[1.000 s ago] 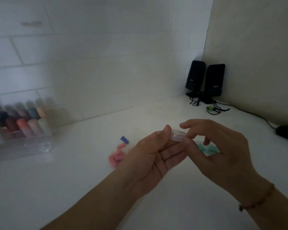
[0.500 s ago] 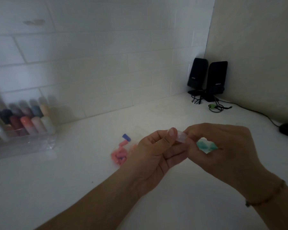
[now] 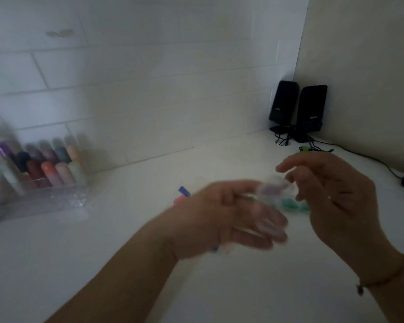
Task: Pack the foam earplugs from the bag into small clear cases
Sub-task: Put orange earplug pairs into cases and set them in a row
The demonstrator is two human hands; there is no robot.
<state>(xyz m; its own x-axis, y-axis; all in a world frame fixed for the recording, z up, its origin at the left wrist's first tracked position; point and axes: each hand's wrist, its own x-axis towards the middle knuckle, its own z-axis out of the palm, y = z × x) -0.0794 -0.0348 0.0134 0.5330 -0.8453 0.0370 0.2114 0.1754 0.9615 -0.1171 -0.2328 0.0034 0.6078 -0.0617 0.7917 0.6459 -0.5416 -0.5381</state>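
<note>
Hovering mid-frame over tabletop: right hand pinches clear case; left hand motion-blurred, grip unclear. Speaker logos unreadable.

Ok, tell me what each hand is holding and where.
The right hand pinches the small clear case at its right end. The left hand is motion-blurred; whether it holds anything cannot be told.
</note>
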